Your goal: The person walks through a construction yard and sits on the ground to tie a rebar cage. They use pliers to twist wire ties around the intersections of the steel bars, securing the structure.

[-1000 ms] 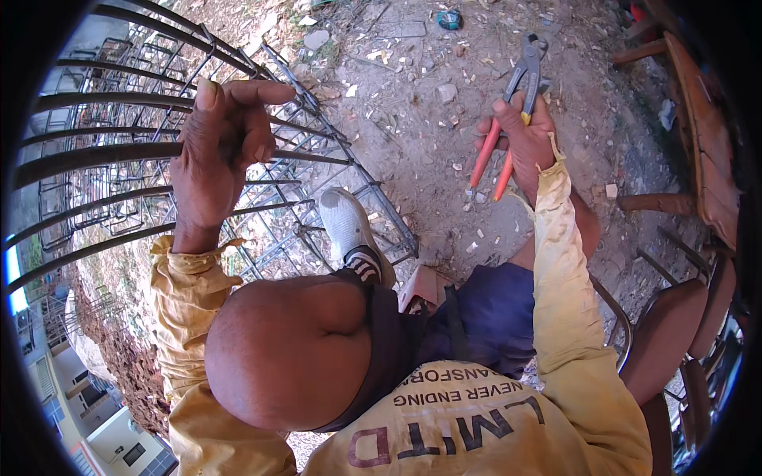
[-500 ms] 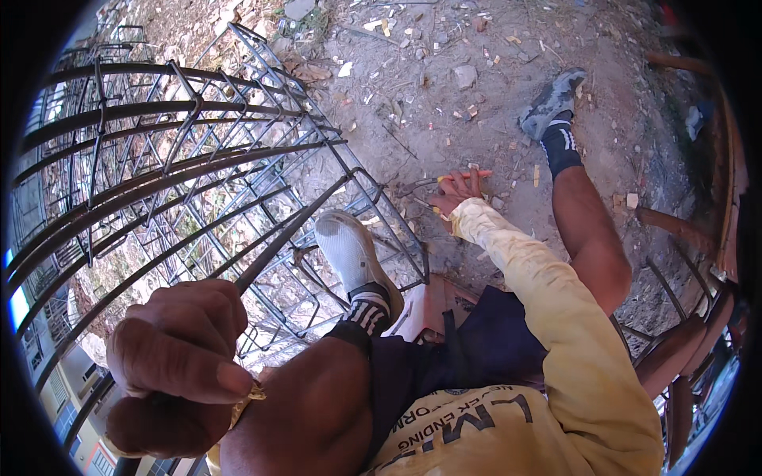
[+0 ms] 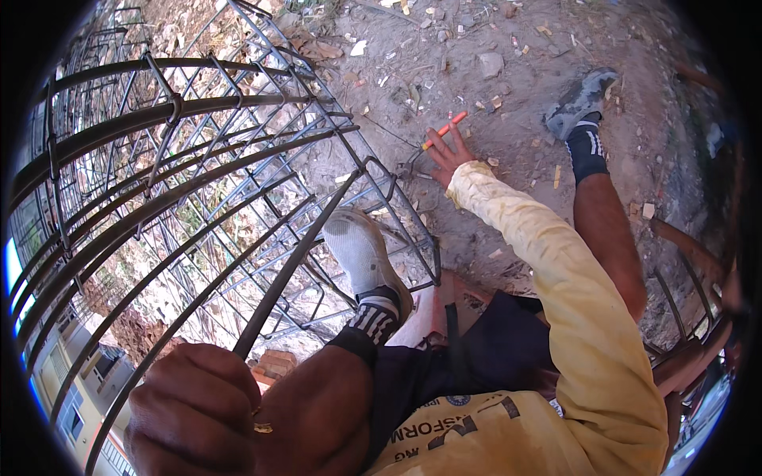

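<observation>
My left hand (image 3: 194, 412) is closed in a fist at the lower left, around the near end of a dark steel rod (image 3: 290, 270). The rod slants away to the bars of a rebar cage (image 3: 373, 170). My right hand (image 3: 451, 159), in a long yellow sleeve, holds pincers with orange handles (image 3: 446, 131). One handle sticks out past my fingers, which partly hide the tool. Its dark jaws lie close beside the cage's edge bars; whether they touch cannot be made out.
My grey-white shoe (image 3: 357, 246) rests among the cage bars; my other shoe (image 3: 579, 103) is on the dirt ground (image 3: 508, 103), which is strewn with stones and scraps. Bricks (image 3: 274, 365) lie below the bars. Rusty bars (image 3: 686, 242) stand at the right.
My left fist has dropped lower and turned, its thumb out of sight now. My right hand has moved up slightly, and the pincers have turned, their handle now slanting upward. The view has shifted.
</observation>
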`<state>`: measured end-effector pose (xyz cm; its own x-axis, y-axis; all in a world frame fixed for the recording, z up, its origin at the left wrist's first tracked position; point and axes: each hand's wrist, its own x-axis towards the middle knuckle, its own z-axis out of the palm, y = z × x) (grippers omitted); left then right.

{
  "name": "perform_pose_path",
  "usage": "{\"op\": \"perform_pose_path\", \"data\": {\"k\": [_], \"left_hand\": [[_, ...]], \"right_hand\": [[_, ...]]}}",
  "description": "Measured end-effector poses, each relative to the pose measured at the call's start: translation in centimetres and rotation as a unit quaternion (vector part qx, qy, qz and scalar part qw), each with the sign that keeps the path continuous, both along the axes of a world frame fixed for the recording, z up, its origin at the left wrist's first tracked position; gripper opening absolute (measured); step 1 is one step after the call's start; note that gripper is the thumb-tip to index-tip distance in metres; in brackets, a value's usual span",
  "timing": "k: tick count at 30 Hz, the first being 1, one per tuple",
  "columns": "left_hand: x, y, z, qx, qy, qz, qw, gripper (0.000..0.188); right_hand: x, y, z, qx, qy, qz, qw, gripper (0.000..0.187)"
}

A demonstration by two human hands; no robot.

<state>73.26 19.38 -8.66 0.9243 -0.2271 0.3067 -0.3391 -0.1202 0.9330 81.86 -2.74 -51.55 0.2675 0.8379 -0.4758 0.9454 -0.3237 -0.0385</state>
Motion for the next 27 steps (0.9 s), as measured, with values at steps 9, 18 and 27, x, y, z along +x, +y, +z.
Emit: {"op": "perform_pose_path", "data": {"k": [9,18,27], "left_hand": [[0.2,0.3,0.1,-0.016,0.007,-0.017,1.000,0.060],[0.1,0.3,0.6,-0.011,0.046,-0.015,0.999,0.049],[0.4,0.3,1.1,0.000,0.069,-0.027,0.997,0.041]], "right_hand": [[1.1,-1.1,-1.1,0.079,0.055,-0.004,0.995,0.022],[1.2,-2.6,-4.3,0.192,0.096,-0.004,0.977,0.020],[1.4,-2.9,-4.4,0.172,0.096,-0.028,0.980,0.018]]}}
